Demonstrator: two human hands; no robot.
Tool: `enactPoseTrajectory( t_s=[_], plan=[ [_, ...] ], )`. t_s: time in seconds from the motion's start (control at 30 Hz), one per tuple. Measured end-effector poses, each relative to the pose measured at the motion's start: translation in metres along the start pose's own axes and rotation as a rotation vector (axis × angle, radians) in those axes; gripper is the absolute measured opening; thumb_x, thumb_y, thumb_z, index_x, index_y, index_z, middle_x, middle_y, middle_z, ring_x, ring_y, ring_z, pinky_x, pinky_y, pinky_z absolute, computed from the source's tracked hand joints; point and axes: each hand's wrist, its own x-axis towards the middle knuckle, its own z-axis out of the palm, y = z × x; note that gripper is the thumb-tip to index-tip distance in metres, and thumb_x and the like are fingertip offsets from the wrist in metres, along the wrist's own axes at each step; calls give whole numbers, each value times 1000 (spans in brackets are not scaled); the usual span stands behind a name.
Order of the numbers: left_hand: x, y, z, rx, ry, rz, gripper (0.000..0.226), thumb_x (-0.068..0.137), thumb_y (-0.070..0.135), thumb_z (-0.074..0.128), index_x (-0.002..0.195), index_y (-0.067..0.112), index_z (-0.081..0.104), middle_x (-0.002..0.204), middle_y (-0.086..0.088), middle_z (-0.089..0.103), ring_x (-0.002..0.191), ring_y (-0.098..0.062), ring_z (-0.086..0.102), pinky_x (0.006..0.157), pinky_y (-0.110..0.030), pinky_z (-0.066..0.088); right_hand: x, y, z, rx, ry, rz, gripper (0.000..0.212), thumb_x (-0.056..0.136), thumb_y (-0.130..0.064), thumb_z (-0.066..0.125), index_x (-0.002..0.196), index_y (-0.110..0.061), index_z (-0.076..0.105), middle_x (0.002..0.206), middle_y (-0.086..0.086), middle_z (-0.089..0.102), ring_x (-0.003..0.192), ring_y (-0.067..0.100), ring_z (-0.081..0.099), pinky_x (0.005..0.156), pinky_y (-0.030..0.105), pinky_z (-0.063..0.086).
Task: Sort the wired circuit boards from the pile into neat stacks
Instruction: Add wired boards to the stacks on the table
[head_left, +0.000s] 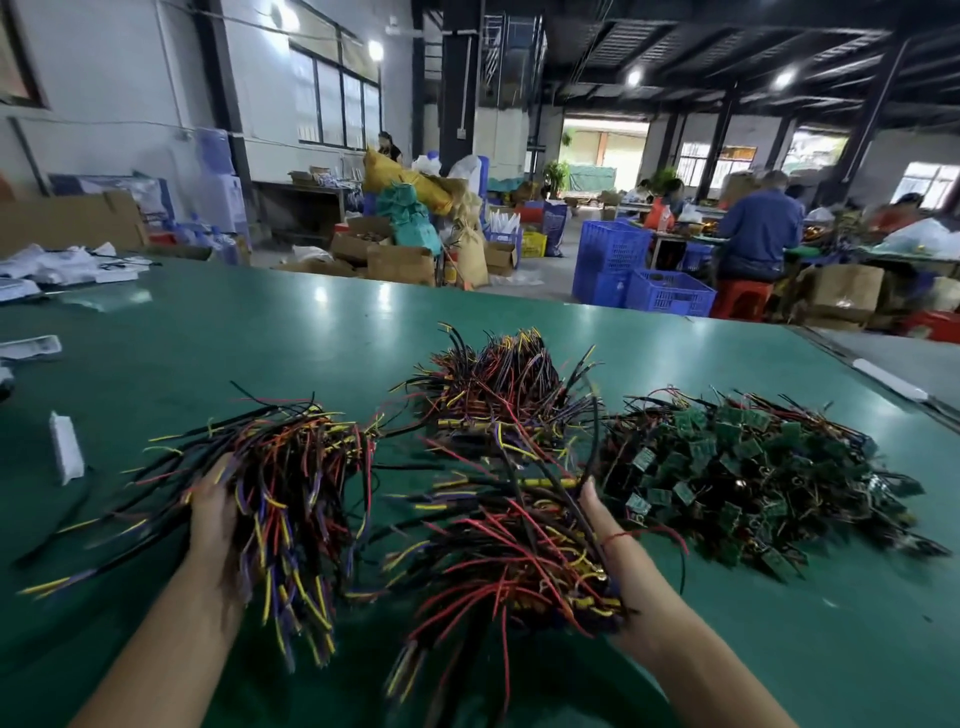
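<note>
On the green table (260, 338) my left hand (213, 512) grips a thick bundle of wired boards (291, 483), its black, red, yellow and purple wires fanning out and blurred. My right hand (605, 535) holds the side of a second bundle (514, 551) in front of me. Behind that bundle a third wire stack (498, 395) lies on the table. To the right spreads the loose pile of small green circuit boards (748, 467) with tangled wires.
A white plastic strip (66, 448) lies at the left, with white bags and papers (57, 270) at the far left edge. Beyond the table stand blue crates (644, 283), cardboard boxes (400, 260) and seated workers (756, 228).
</note>
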Motion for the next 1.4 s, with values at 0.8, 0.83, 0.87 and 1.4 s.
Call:
enactPoseTrajectory(
  t_s=[0.8,0.83,0.87,1.4],
  plan=[
    [-79,26,51,-103,-281,-48,62,76,14,57,17,27,46,40,27,54,44,19,53,47,2,37,10,-15,-15,-1567,277,-184,51,105,-34,36,59,-14,37,62,4,48,62,24,50,57,30,37],
    [-81,27,53,-92,-291,-77,69,79,7,55,14,24,41,36,25,51,40,18,51,45,1,36,5,-21,-16,-1658,247,-170,47,105,-26,36,60,-16,35,68,5,49,70,25,56,60,29,39],
    [-82,28,52,-81,-291,-105,78,87,-2,47,13,22,39,34,23,50,37,17,50,44,0,37,0,-26,-17,-1751,238,-140,43,104,-19,38,61,-17,36,76,5,53,79,25,61,65,28,42],
    [-70,2,35,-423,-422,-451,65,103,13,40,47,-1,70,61,-13,70,65,0,69,59,-5,49,11,-56,81,-266,-216,-456,47,84,-50,58,110,-11,64,82,-1,67,70,13,64,63,25,55]
  ],
)
